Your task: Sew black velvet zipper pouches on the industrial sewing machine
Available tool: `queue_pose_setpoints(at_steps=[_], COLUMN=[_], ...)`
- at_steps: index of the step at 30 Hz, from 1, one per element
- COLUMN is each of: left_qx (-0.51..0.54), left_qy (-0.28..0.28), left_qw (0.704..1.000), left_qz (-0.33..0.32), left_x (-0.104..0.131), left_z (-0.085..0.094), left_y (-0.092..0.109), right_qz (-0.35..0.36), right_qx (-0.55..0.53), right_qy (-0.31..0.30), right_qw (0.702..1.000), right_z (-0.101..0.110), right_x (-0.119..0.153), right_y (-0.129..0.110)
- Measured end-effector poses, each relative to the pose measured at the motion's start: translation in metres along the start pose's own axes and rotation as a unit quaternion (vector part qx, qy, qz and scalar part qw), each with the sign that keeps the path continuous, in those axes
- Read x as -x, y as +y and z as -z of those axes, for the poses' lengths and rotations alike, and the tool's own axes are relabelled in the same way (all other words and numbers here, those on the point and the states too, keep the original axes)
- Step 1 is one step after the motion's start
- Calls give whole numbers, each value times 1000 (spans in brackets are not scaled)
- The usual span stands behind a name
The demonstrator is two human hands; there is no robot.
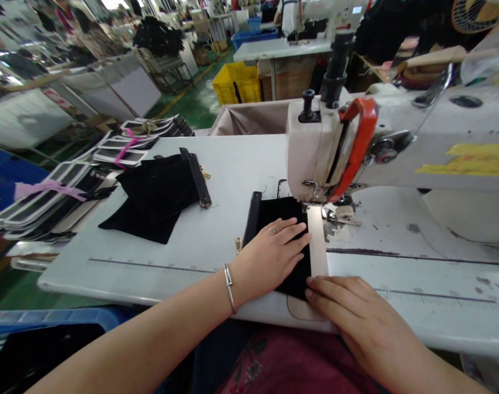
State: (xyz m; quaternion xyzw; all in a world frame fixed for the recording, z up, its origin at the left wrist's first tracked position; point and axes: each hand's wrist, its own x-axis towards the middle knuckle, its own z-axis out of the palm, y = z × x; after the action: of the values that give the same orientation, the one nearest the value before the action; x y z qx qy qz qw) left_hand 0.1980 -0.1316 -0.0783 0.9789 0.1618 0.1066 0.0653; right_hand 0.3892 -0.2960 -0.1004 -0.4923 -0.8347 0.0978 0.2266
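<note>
A black fabric piece [286,210] with a dark strip and a gold zipper pull on its left side lies under the head of the sewing machine [315,148]. Along its right side runs a beige panel [318,246], which reaches down to the table's front edge. My left hand [271,254], with a ring and a bracelet, rests flat on the black fabric, fingers spread toward the needle area. My right hand [351,306] lies with outstretched fingers on the lower end of the beige panel and the fabric's corner.
More black pieces with a dark strip [159,191] lie on the table [228,164] to the left. Tied bundles of white-edged panels [56,191] stand beyond its left edge. A blue crate [109,317] sits at lower left, a yellow crate [236,82] behind.
</note>
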Motion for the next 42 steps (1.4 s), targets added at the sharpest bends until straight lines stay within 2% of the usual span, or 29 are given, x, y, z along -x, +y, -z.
queue_pose_setpoints(at_steps=[11,15,19,22,28,34,42], left_qx=[-23,-2,40,48,53,65,37], left_qy=[23,7,27,48,69,64,76], left_qw=[999,1000,996,993,988,987,986], left_qz=[-9,-26,-72,-101,-127,-131,-142], left_x=[-22,-7,16,21,14,13,-4], left_z=[-4,1,4,-1,-10,-6,-2], left_y=[-19,-11,1,2,-2,-10,-23], right_qz=[-11,-25,-37,-34,-6,-5,-12], right_qx=[23,20,16,25,52,61,68], right_qy=[2,-2,31,53,26,16,21], right_qw=[1000,999,999,998,998,998,997], right_z=[3,2,1,1,2,1,6], right_x=[-20,-23,-20,-18,-16,-17,-31], right_y=[20,24,24,23,21,25,33])
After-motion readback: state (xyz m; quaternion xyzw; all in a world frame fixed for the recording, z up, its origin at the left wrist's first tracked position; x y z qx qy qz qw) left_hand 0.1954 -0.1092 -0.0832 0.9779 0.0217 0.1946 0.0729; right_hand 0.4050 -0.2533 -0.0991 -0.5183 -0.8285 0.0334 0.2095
